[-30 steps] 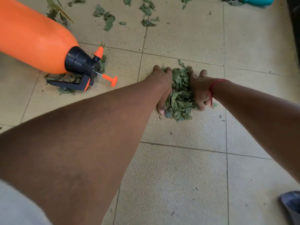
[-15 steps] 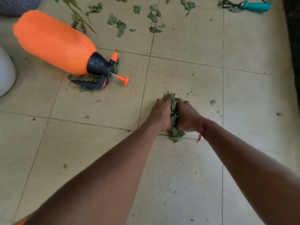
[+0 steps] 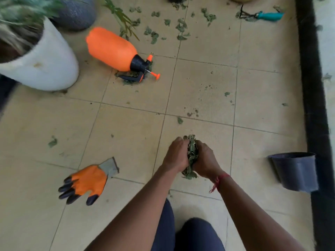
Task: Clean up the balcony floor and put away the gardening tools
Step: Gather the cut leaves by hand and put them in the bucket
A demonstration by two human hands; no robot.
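Down over the matte beige floor [image 3: 126,134], both forearms stretch forward. The left hand [image 3: 176,154] and right hand [image 3: 205,158] press a crumpled wad of dry leaves [image 3: 192,153] between them, fingers curled round it, its long axis pointing away from the person. A smooth orange sprayer [image 3: 112,49] lies sideways, nozzle pointing right.

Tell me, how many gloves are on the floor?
1. The orange glove lies on the floor, left of the left hand gripping leaves. A second may be out of view.
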